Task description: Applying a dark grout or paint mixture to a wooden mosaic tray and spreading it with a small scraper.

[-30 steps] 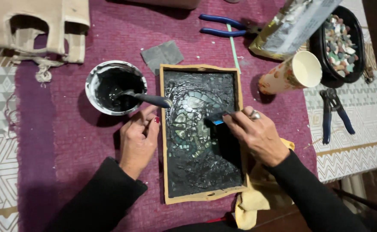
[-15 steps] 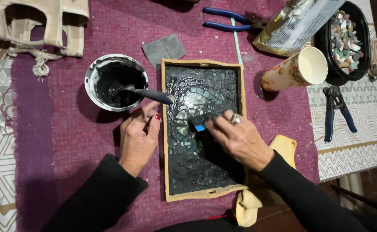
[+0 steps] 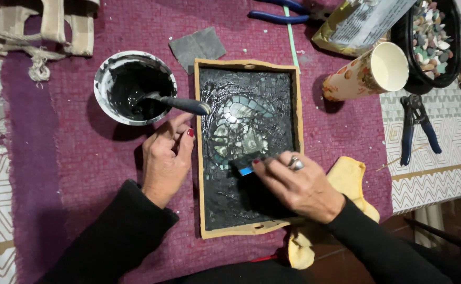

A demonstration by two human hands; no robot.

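While pinched flat in the right hand [image 3: 299, 184], small blue-edged spreader card [image 3: 243, 167] pressed on wet black grout across mosaic tray [image 3: 246, 150]. Card judged thin, light, a bit flexible, slick with grout; best taken by its upper edge between fingertips [image 3: 262, 162]. Right grip narrow, closed on the card. Wood-framed tray lay flat on purple cloth [image 3: 83, 173], mid worktop; judged stiff, fairly heavy, tiles fragile, wet surface not to be touched, so held by the frame edge. Left hand [image 3: 165, 158] rested at the frame's left side, grip loose, fingers curled, holding nothing, seemingly steadying. Just beyond, bowl of black grout [image 3: 135, 87] with spatula [image 3: 180, 104] leaning out toward tray. Grey sandpaper square [image 3: 197, 47] above tray. Paper cup [image 3: 367, 73] on its side to the right, dish of stones [image 3: 427, 37], pliers [image 3: 414, 129], yellow cloth [image 3: 349, 184] under right wrist.
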